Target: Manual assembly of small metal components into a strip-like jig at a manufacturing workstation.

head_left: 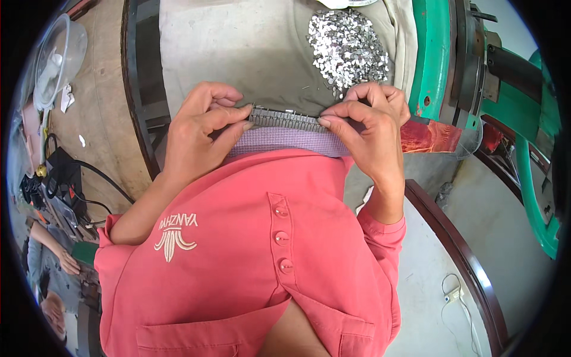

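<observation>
A long dark grey strip of small metal pieces [286, 120], set side by side in a row, is held level between my two hands. My left hand [205, 122] pinches its left end between thumb and forefinger. At the right end, my right hand [370, 122] grips it the same way. Just under the strip lies a folded lilac woven cloth [285, 141] across my lap. Beyond my right hand a heap of small silvery and dark metal pieces [348, 50] rests on a grey-green cloth [238, 53].
To the right stands a green machine frame [431, 59]. A clear plastic tub [62, 56] sits on the wooden board [104, 77] at left, with black cables [98, 172] nearby. Another person's hand [66, 262] shows at lower left. A white cable [454, 296] lies at lower right.
</observation>
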`<state>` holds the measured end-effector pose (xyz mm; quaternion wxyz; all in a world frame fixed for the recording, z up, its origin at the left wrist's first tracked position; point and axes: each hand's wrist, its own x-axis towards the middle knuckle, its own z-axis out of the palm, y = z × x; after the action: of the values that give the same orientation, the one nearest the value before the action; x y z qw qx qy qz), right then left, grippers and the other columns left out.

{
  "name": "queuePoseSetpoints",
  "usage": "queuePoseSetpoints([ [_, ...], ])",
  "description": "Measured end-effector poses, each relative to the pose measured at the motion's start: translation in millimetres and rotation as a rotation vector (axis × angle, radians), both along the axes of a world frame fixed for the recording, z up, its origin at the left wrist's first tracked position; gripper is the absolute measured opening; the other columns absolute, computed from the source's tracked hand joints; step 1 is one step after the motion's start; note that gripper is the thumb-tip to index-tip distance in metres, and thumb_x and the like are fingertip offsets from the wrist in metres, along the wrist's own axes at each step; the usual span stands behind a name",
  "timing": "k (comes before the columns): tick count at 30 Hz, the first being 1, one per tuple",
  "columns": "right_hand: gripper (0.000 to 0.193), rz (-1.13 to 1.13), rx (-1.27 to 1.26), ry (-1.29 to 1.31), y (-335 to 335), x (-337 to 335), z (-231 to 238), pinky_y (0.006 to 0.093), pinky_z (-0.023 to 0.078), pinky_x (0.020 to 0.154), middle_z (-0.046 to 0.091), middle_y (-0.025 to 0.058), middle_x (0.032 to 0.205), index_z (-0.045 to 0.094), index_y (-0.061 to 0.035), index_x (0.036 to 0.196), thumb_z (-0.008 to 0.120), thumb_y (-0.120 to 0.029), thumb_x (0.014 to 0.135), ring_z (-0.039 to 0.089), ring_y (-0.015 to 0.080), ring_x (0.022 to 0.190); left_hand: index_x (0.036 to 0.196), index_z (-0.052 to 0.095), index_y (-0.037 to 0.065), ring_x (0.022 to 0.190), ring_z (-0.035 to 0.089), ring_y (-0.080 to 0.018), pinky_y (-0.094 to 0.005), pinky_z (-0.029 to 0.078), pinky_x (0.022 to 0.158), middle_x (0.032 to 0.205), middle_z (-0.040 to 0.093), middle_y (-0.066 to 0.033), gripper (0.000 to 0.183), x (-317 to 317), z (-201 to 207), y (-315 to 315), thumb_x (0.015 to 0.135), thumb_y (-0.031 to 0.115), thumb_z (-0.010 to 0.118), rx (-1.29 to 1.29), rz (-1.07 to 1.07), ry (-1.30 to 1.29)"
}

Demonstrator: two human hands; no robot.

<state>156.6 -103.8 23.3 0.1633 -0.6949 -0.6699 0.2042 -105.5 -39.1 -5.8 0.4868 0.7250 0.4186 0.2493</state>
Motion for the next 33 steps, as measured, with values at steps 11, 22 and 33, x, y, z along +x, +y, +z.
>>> queuePoseSetpoints([
  [11, 0.009, -0.048, -0.066, 0.101, -1, 9, 2, 0.0415, 0.026, 0.098, 0.06, -0.0051, 0.094, 0.079, -0.0167, 0.083, 0.082, -0.021, 0.075, 0.044, 0.0233, 0.108, 0.102, 0.075, 0.0, 0.094, 0.064, -0.0213, -0.0295, 0.054, 0.079, 0.11, 0.062, -0.0112, 0.026, -2, 1, 0, 0.076, -0.006, 0.076, -0.01, -0.013, 0.014],
  [22, 0.008, 0.097, 0.059, 0.188, 27, -22, 1, 0.0416, 0.026, 0.097, 0.061, -0.0051, 0.101, 0.078, -0.0168, 0.082, 0.081, -0.021, 0.075, 0.044, 0.0241, 0.109, 0.102, 0.076, 0.001, 0.095, 0.064, -0.0209, -0.0292, 0.055, 0.079, 0.109, 0.062, -0.0109, 0.025, -1, 0, 1, 0.077, -0.004, 0.077, 0.028, -0.019, 0.013],
  [33, 0.007, 0.186, 0.072, 0.129, 39, -40, -6, 0.0445, 0.025, 0.096, 0.06, -0.0014, 0.103, 0.078, -0.0154, 0.078, 0.081, -0.021, 0.075, 0.044, 0.0274, 0.108, 0.102, 0.076, 0.001, 0.093, 0.066, -0.021, -0.029, 0.056, 0.078, 0.11, 0.062, -0.0107, 0.025, -1, -1, 0, 0.077, -0.003, 0.079, 0.015, -0.009, 0.018],
])
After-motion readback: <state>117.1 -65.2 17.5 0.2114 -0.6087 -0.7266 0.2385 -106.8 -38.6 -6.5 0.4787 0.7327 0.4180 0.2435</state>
